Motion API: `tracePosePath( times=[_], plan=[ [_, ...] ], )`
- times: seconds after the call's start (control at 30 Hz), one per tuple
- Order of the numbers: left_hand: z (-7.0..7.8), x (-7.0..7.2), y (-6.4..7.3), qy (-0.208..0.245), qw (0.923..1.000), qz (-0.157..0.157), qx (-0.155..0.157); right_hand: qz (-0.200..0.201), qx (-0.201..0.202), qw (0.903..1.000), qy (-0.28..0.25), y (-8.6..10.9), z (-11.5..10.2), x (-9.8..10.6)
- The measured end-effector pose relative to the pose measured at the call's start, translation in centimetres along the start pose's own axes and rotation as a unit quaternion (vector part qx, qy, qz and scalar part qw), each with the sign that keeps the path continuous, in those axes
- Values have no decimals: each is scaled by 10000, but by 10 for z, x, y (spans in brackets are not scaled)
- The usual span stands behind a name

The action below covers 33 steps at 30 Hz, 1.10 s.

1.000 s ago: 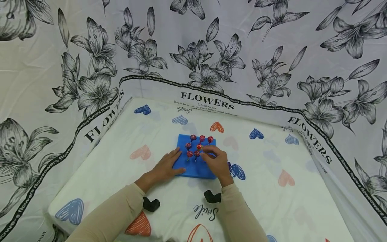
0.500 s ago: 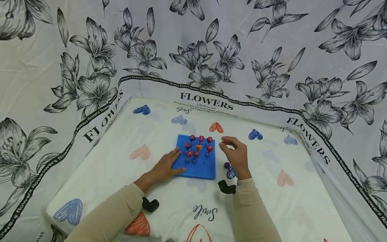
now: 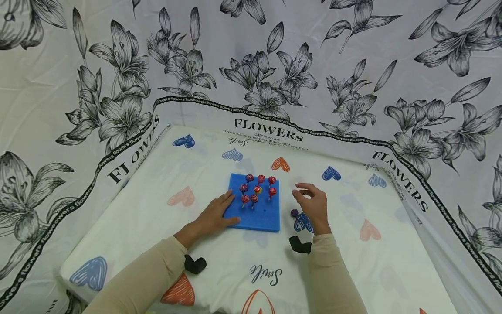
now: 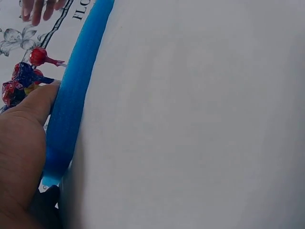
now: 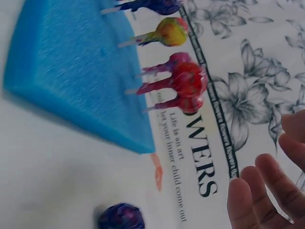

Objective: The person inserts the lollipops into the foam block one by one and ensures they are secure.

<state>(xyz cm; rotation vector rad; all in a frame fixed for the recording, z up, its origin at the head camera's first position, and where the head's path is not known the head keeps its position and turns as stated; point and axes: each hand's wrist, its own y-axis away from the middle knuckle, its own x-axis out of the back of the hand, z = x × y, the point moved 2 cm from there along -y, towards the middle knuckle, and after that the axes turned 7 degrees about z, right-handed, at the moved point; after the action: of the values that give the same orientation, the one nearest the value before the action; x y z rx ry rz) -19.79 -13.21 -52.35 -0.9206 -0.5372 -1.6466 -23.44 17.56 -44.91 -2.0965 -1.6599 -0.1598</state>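
Note:
A blue foam block [image 3: 255, 223] lies on the table in the head view, with several wrapped lollipops standing upright in its far and middle parts. A yellow-and-red lollipop [image 5: 172, 32] and a red lollipop [image 5: 189, 80] show close up in the right wrist view. My left hand [image 3: 211, 214] rests at the block's left edge with its fingers extended. Off the block's right side hovers my right hand [image 3: 313, 207], its fingers loosely bent and holding nothing. Below its fingers, a dark purple lollipop [image 3: 294, 213] lies on the table; its stick is hard to make out.
A white cloth with printed hearts and lettering covers the table [image 3: 337, 270]. Behind and around it hangs a curtain [image 3: 353, 39] printed with black line-drawn flowers. Dark wrist straps [image 3: 195, 264] show at both forearms.
My right hand has left the foam block and moved to the right. The red lollipop at its fingers now stands in the block's right side. My left hand stays in place.

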Motion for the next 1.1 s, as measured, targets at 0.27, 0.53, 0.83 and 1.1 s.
tracePosePath(
  times=[0.27, 0.53, 0.83, 1.1],
  plan=[
    [0, -1, 1, -1, 10000, 11, 27, -245, -693, 9954, 616, 4, 25, -3],
    [2, 2, 1, 6, 10000, 20, -8, -522, -927, 9875, 1164, 4, 47, -7],
    [1, 2, 0, 4, 10000, 12, -7, -813, -961, 9757, 1795, 4, 49, -10],
    [1, 1, 1, 28, 10000, 30, -32, -957, -1009, 9655, 2203, 2, 49, -16]
  ],
)
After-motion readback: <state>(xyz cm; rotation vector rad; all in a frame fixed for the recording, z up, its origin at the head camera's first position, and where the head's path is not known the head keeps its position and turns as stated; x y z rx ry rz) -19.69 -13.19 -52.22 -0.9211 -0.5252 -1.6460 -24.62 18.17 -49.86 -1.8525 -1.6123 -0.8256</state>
